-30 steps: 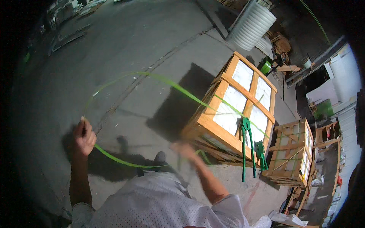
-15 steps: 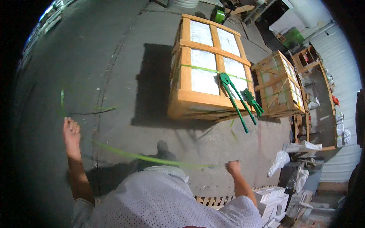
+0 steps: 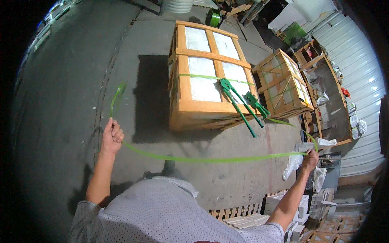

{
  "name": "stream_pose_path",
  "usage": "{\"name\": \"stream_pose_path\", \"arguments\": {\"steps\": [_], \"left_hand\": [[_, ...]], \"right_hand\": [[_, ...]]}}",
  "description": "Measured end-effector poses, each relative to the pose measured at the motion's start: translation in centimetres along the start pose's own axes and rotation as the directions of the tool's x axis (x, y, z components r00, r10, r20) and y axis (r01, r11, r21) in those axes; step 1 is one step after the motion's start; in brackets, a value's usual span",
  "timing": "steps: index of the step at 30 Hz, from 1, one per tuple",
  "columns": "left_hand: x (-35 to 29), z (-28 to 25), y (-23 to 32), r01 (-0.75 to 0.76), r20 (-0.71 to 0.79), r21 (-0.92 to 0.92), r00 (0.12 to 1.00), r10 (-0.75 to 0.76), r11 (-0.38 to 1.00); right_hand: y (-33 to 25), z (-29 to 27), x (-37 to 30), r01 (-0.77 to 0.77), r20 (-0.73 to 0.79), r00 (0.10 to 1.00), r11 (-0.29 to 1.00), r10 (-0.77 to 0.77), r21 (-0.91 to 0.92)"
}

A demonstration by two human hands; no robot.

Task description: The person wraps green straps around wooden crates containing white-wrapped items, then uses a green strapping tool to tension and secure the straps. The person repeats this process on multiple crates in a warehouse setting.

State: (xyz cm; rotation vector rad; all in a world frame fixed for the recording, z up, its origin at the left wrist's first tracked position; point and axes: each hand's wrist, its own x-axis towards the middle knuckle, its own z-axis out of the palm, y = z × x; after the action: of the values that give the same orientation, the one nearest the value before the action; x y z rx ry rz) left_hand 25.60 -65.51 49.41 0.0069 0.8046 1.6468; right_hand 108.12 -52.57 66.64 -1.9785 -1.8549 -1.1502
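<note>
You stretch the green strap [image 3: 210, 158] taut, left hand [image 3: 111, 137] and right hand [image 3: 310, 158] each clenched on it; next, carry it over the wooden crate [image 3: 190, 109].

Yard with crates, tools and pallets on concrete.
Big wooden crate [image 3: 206, 77] with white panels stands mid-floor, two green strapping tools [image 3: 241, 103] lying on its top right edge. Smaller wooden crate [image 3: 281, 83] just to its right. White bags [image 3: 293, 164] on the floor near it. Pallets [image 3: 239, 212] at the bottom. Corrugated metal wall [image 3: 356, 60] far right.
</note>
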Motion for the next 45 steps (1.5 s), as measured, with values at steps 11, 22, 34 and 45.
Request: {"name": "stream_pose_path", "arguments": {"steps": [11,22,34,45], "left_hand": [[1.2,0.4,2.2,-0.109,-0.062,0.004,0.992,0.109,0.994],[3.2,1.1,-6.9,0.076,-0.289,-0.069,0.953,-0.093,0.995],[7.6,4.1,-4.1,-0.019,-0.3,0.03,0.953,0.027,0.999],[7.7,3.8,10.8,-0.031,-0.111,0.722,0.981,0.16,0.691]], "right_hand": [[-8.3,3.2,14.6,0.273,-0.206,0.955,0.91,-0.216,0.313],[-9.5,22.0,8.0,-0.137,0.47,0.835,0.935,0.286,-0.326],[-16.9,20.1,15.6,0.205,0.479,0.856,0.978,-0.198,0.038],[-47.4,8.4,-1.3,-0.223,0.591,0.264,0.548,-0.762,0.806]]}}
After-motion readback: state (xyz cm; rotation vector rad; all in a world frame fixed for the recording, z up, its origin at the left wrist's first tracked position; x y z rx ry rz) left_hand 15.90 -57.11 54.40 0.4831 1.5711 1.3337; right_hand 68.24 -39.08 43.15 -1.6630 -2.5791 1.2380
